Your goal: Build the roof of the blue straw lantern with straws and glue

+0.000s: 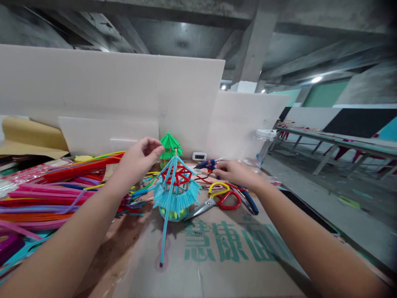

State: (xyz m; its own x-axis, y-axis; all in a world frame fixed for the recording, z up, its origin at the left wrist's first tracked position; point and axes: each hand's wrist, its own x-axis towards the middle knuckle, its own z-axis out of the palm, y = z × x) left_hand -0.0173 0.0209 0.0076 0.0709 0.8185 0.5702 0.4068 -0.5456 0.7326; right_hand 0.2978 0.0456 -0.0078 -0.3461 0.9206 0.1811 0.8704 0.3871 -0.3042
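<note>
A small pavilion model (pixel 176 194) made of light-blue and red pipe cleaners stands in front of me on the cardboard. One long blue pipe cleaner (pixel 165 236) runs down from its peak, past the fringed eave, toward me. Just left of the peak is my left hand (pixel 144 155), thumb and fingers pinched together; what they hold, if anything, I cannot make out. To the right, my right hand (pixel 231 171) has its fingers closed at the rear of a blue glue gun (pixel 206 165). Behind the model stands a green tiered roof model (pixel 169 145).
Scissors (pixel 225 196) with yellow and red handles lie right of the model, beside blue-handled pliers (pixel 249 203). Bundled pipe cleaners (pixel 52 198) cover the left side. A small digital clock (pixel 199 156) and a clear lidded cup (pixel 262 147) stand near white boards (pixel 124 87).
</note>
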